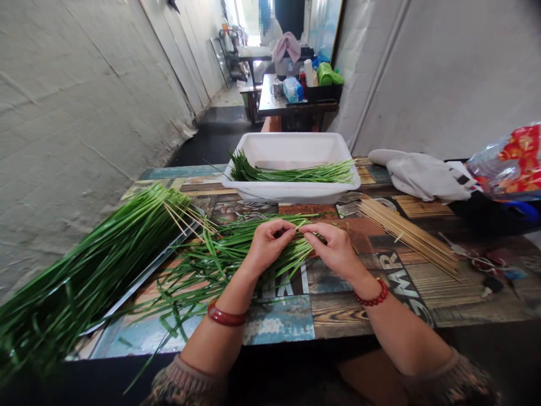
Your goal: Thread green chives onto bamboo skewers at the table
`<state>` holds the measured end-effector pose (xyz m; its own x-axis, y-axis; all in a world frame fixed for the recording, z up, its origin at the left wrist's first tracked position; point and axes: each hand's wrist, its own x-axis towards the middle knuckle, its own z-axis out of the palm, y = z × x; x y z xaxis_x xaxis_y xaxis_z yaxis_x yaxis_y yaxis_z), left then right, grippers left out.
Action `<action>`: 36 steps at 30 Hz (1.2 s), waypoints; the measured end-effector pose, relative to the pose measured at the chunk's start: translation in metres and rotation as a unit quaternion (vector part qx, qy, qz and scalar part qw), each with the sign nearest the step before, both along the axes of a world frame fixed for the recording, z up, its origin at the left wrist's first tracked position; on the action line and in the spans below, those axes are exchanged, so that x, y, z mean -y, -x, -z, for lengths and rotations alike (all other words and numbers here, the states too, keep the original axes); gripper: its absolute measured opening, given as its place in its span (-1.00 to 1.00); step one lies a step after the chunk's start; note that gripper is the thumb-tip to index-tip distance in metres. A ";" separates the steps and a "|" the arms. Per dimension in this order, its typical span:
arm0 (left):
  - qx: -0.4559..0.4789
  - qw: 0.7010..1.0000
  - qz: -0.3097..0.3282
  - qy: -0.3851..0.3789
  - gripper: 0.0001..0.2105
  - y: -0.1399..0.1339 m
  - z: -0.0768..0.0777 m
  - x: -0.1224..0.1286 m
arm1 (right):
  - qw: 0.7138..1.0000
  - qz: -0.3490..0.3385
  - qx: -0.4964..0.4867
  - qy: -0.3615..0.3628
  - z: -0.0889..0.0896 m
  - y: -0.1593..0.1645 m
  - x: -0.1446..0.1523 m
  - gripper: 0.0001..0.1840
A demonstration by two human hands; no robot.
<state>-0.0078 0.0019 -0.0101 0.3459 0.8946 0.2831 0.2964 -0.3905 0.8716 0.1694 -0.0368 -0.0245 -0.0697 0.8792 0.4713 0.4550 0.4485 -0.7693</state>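
My left hand (270, 243) and my right hand (333, 248) meet above the middle of the table. Their thumbs and forefingers pinch the pale end of a garlic chive stalk (301, 223) between them. Loose garlic chives (224, 254) spread beneath my left hand, leaves to the left and pale stems under the fingers. To the left, a thick pile of garlic chives (114, 254) lies on a metal tray (134, 282), with several bamboo skewers (186, 219) sticking out of its stem end. A white plastic basin (287, 194) behind my hands holds more chives (291, 173).
Right of my right hand lies a bundle of bamboo skewers (408, 237). Beyond it are a pale cap (422, 175), a red-and-clear plastic bag (513, 163) and keys with cords (492, 285). A person (270, 31) is at the far end, behind another table (268, 101).
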 end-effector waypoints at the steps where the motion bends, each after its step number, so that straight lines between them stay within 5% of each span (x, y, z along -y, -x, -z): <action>1: -0.003 1.000 0.001 -0.005 -0.87 0.000 0.000 0.000 | 1.000 0.001 0.002 0.000 0.000 0.000 0.000 -0.80; 10: -0.033 0.999 0.003 -0.043 -0.87 0.001 0.001 0.000 | 0.999 0.022 0.017 0.027 0.000 0.001 0.001 -0.83; 15: -0.035 0.999 0.001 -0.041 -0.87 -0.001 0.000 0.001 | 0.998 0.018 0.004 0.062 0.000 0.001 0.003 -0.59; 36: -0.051 0.997 0.046 -0.031 -0.84 -0.007 0.001 0.005 | 0.997 0.042 0.030 0.050 -0.002 0.001 0.002 -0.89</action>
